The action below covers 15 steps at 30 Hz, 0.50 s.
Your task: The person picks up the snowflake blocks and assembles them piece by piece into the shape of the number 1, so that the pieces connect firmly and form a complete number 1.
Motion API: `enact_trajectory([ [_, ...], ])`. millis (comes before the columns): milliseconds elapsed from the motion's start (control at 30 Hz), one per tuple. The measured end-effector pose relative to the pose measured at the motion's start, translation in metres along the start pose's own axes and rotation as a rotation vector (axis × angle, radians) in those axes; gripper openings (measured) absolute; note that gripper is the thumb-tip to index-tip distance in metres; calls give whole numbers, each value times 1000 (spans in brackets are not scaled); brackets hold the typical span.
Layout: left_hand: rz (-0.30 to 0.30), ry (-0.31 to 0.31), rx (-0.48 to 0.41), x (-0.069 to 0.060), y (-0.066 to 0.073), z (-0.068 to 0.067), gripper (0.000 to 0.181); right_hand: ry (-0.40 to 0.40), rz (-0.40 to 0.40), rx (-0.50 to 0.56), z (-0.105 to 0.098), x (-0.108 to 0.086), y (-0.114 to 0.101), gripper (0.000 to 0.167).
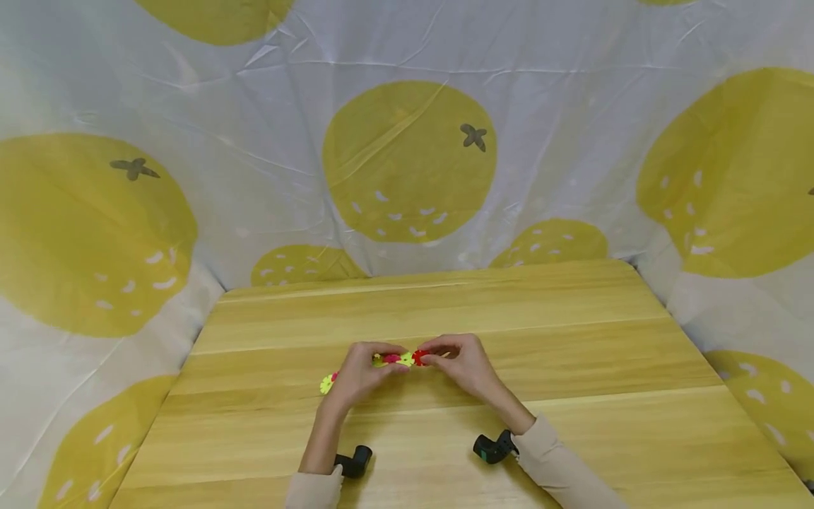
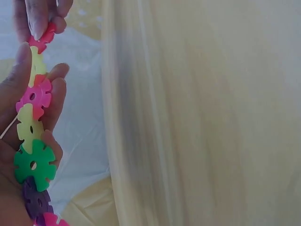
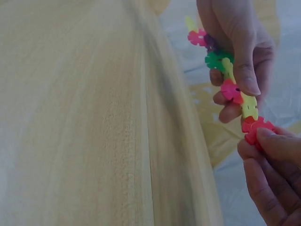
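A chain of notched plastic discs runs through my left hand (image 1: 364, 373), whose thumb and fingers grip it near its right end. In the left wrist view the chain shows a yellow disc (image 2: 37, 66), a pink disc (image 2: 34, 97), another yellow disc, a green disc (image 2: 35, 165) and a purple disc (image 2: 36, 198). A further yellow disc (image 1: 326, 384) pokes out left of the hand. My right hand (image 1: 467, 364) pinches a red disc (image 3: 256, 130) between thumb and fingers. That red disc meets the chain's yellow end disc (image 3: 249, 106); how deeply their slots interlock cannot be told.
Both hands are above a wooden table (image 1: 407, 304). Black wrist devices, one by the left wrist (image 1: 356, 461) and one by the right wrist (image 1: 492, 448), hang near the tabletop. A white cloth (image 1: 540, 162) with yellow fruit prints surrounds the table's back and sides.
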<state>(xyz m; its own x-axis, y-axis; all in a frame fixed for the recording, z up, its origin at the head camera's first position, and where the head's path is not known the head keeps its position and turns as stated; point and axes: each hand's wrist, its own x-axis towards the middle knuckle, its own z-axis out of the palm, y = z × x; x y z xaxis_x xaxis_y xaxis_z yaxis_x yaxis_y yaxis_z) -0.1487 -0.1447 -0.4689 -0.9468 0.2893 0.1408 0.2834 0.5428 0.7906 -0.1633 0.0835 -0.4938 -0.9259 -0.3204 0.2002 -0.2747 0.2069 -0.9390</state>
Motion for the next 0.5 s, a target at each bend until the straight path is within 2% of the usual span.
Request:
enact_trajectory([
  [167, 3, -22, 2, 4, 6, 4, 19, 17, -22, 3, -3, 0, 1, 10],
  [500, -17, -39, -109, 6, 6, 5, 18, 33, -8, 81, -5, -2, 0, 7],
])
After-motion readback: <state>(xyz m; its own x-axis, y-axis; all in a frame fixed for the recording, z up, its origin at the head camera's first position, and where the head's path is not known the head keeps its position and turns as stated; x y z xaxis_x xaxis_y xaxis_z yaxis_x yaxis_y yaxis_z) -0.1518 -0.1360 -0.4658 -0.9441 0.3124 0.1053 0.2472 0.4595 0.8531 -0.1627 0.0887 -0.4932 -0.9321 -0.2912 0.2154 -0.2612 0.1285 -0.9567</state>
